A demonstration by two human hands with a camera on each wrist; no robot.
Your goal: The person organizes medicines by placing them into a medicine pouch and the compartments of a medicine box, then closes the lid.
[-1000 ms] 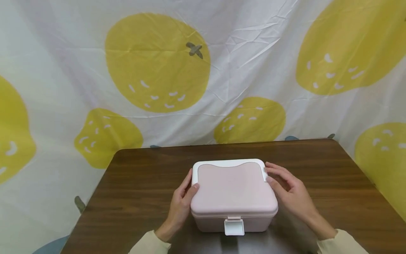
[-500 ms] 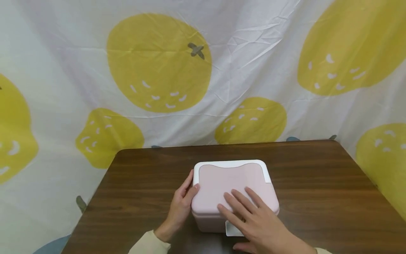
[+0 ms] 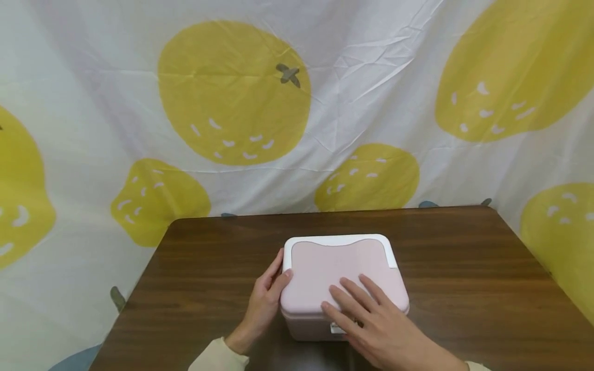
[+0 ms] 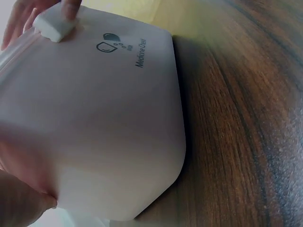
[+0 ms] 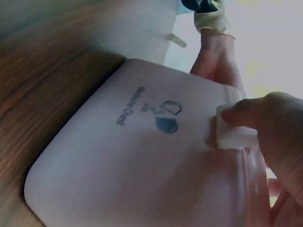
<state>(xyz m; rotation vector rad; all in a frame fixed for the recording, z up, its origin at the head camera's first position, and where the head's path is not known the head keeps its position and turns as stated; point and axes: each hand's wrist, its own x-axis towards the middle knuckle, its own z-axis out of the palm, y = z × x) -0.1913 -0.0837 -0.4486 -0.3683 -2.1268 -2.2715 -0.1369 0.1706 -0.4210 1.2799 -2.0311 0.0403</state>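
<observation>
A pale pink medicine box (image 3: 315,275) with a white-edged lid stands on the table, its lid down. My left hand (image 3: 263,299) holds its left side, thumb on the lid's edge and fingers along the wall. Spread over the lid's front right part are the fingers of my right hand (image 3: 382,327). In the right wrist view, the right thumb (image 5: 251,112) presses the white front latch (image 5: 231,135), which lies against the box. "Medicine Chest" and a capsule print (image 4: 111,42) mark the front in the left wrist view. The box's inside is hidden.
Under the box is a dark brown wood-grain table (image 3: 218,257). A white cloth with yellow fruit prints (image 3: 232,93) hangs behind it and along both sides.
My right hand has left the lid's right edge for its front, and the thumb has pushed the latch from sticking outward to lying against the box. The left hand keeps its place.
</observation>
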